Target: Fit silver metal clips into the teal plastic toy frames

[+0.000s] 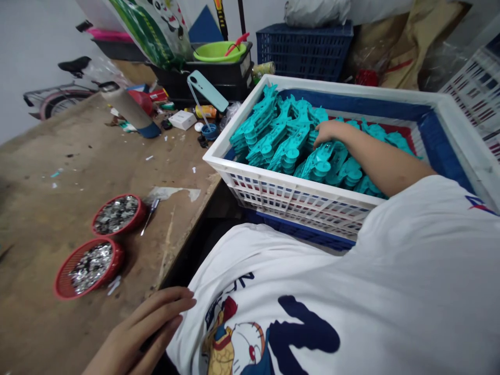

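Observation:
My right hand [328, 131] reaches into a white plastic crate [289, 183]. Its fingers are bent down around teal plastic parts [279, 133], with the fingertips partly hidden among them. These parts are long, flat and openwork, with round discs at their near ends, and lie in stacked rows. Low in the view, my left hand [150, 325] is by the table's edge, beside my white shirt. Its fingers are stretched out and hold nothing. Ahead of it, two red baskets [64, 276] with small shiny metal pieces [91, 265] stand on the brown table [47, 208].
A screwdriver [150, 216] lies beside the farther basket. Toward the back are a bottle [125, 107], a phone [208, 89] on a stand, a small white box [183, 120] and a green bowl [219, 52]. A blue crate [304, 52] stands behind the white one.

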A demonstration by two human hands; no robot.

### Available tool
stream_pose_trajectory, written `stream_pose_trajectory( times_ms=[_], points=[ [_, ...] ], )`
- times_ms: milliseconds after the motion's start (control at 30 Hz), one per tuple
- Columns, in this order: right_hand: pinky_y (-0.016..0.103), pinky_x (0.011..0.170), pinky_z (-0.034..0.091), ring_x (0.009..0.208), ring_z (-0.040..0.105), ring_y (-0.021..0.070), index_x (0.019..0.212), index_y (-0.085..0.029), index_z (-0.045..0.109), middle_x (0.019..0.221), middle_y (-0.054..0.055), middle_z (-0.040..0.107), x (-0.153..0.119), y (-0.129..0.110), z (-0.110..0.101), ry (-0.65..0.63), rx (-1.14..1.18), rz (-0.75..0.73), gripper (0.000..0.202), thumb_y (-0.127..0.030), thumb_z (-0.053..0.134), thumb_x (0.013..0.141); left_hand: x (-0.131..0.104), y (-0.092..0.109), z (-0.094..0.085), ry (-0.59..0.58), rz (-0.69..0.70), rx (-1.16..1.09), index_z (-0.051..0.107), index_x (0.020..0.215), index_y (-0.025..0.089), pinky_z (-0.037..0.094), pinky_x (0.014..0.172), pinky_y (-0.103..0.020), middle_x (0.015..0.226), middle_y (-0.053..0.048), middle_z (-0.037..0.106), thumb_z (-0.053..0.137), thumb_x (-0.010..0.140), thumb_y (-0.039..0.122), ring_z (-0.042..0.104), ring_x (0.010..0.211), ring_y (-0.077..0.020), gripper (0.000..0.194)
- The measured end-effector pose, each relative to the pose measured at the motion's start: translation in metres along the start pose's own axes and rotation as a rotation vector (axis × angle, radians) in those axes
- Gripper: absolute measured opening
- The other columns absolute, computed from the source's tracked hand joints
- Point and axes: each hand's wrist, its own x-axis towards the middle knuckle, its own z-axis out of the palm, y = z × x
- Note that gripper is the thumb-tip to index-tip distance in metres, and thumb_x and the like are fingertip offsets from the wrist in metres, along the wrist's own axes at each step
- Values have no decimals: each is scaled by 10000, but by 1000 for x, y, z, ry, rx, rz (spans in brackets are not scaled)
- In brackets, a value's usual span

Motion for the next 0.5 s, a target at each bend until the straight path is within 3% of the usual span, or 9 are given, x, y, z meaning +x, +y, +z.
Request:
stream_pose_trajectory(
  times_ms=[100, 300, 433, 500],
  points=[
    [569, 1507, 561, 1798, 668, 498, 1961, -70, 642, 1920, 277, 676, 1, -7, 5, -73, -40, 40, 1027, -510, 1021, 1114, 6, 6, -1, -1, 1, -17, 778, 1553, 889, 838, 854, -483, 1326, 131, 978, 702, 1031, 641, 1001, 1112, -460, 583],
    [549, 1485, 580, 1741, 710, 497, 1883, -66, 732, 1877, 255, 724, -4, -16, 4, -60, -53, 44, 880, -440, 970, 1123, -5, -12, 7, -34, -48, -20, 782, 1595, 869, 840, 973, -493, 1460, 126, 962, 708, 1042, 647, 989, 1243, -465, 601],
    [524, 1444, 621, 1720, 731, 485, 1992, -98, 609, 1944, 238, 666, -9, -9, -7, -99, -6, 9, 1026, -547, 978, 1147, -19, -28, 10, -83, -60, -11, 760, 1662, 868, 829, 1103, -503, 1587, 128, 928, 677, 1113, 641, 974, 1348, -442, 600],
    [517, 1320, 712, 1600, 815, 486, 1929, -101, 693, 1852, 240, 750, -13, -5, -14, -53, 14, -44, 1015, -628, 1004, 1119, -24, -32, 10, -107, -56, -12, 762, 1681, 851, 816, 1152, -474, 1633, 125, 911, 665, 1148, 629, 972, 1374, -418, 586]
  ],
)
